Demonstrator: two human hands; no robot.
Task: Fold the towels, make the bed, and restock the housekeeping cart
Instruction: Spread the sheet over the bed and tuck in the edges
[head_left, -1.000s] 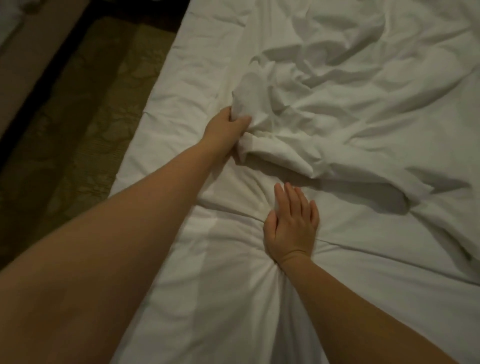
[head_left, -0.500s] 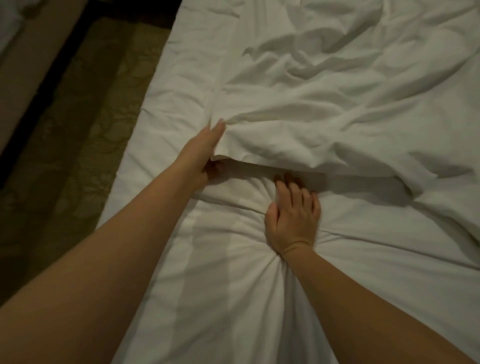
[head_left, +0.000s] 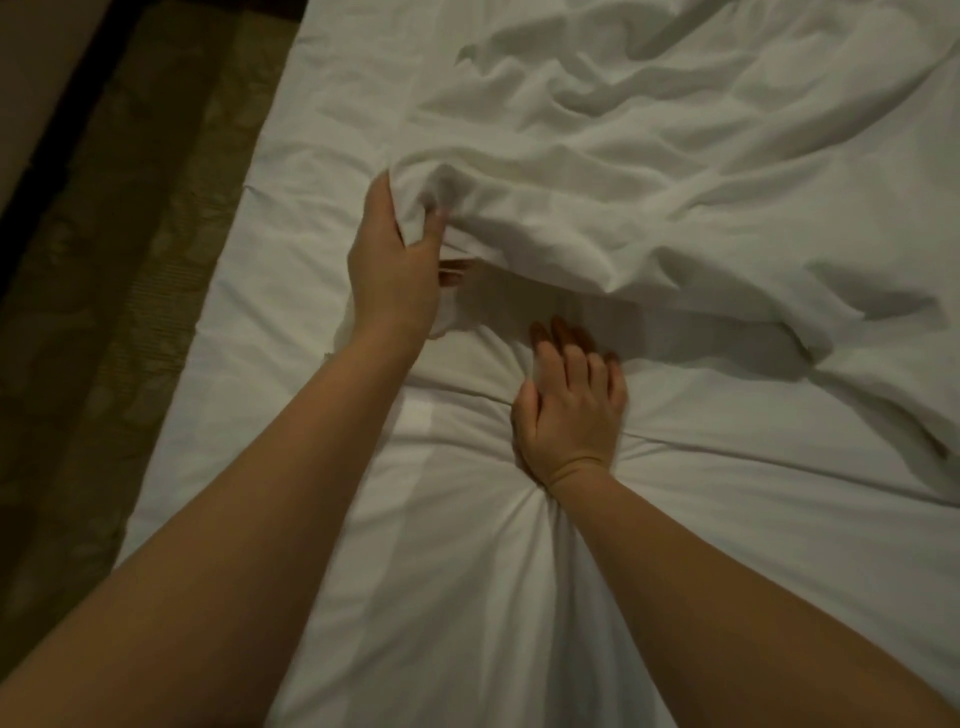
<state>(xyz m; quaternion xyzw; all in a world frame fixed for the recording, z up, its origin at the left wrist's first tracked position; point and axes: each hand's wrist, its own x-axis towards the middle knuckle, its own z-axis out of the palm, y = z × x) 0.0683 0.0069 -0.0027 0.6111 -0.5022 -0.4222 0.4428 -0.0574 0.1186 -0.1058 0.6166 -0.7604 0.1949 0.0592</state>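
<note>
Sheet (head_left: 597, 171) crumpled on bed (head_left: 270, 374), its near edge raised, pinched in curled left grip (head_left: 395, 270) — right grip (head_left: 571, 410) flat, fingers (head_left: 565, 340) straight, pressing on bed, carpet (head_left: 130, 312) at left

white sheet (head_left: 649, 171), white bed (head_left: 467, 597), olive-brown carpet (head_left: 119, 312), perhaps faintly patterned

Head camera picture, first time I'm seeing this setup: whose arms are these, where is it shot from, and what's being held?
There is no machine here: a person wears one wide-angle camera on the head, looking down at their own bare arms. The surface is a bed covered in white, with patterned carpet at the picture's left. The left hand grips a bunched edge of the loose, crumpled sheet, lifted off the bed. The right hand holds nothing; it presses flat on the bed, fabric creasing around the wrist.
</note>
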